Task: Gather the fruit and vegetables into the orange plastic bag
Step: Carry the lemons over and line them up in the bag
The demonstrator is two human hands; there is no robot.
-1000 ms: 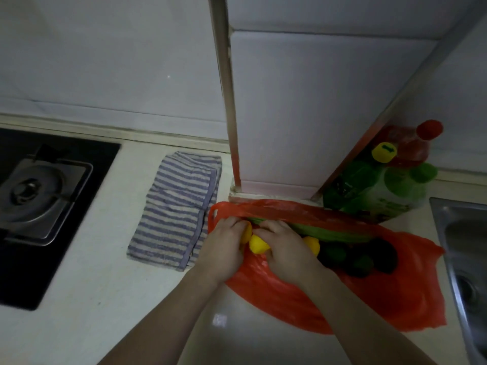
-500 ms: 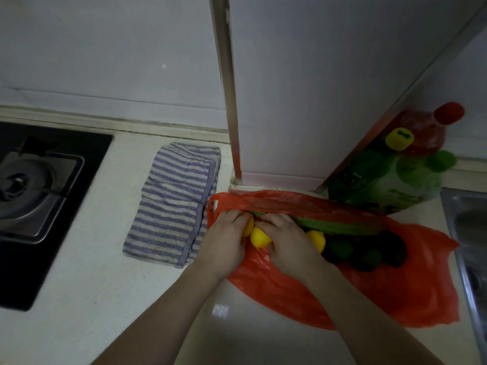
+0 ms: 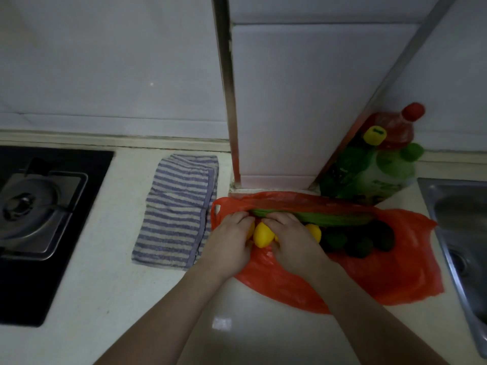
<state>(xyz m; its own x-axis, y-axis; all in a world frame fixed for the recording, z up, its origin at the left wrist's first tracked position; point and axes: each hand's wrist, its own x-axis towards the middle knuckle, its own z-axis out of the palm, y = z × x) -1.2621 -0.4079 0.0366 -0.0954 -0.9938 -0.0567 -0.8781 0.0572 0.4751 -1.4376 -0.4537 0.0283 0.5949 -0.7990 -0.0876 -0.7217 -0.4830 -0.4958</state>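
On the pale desk point(image 3: 131, 299), the left hand point(image 3: 232, 241) and right hand point(image 3: 293, 239) curl their fingers point(image 3: 241, 219) round yellow lemons point(image 3: 261, 234) at the mouth of the orange plastic bag point(image 3: 369, 275). Beyond the fingers lies a green vegetable point(image 3: 329, 219); right of them, dark fruits point(image 3: 358, 246); left, a striped towel point(image 3: 179, 212) and gas hob point(image 3: 34, 206) under white wall tiles point(image 3: 105, 75).

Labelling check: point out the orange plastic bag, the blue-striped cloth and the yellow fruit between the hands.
orange plastic bag point(image 3: 395, 280): head view, bare lower-right sheet
blue-striped cloth point(image 3: 176, 217): head view, middle
yellow fruit point(image 3: 262, 234): head view, exposed skin
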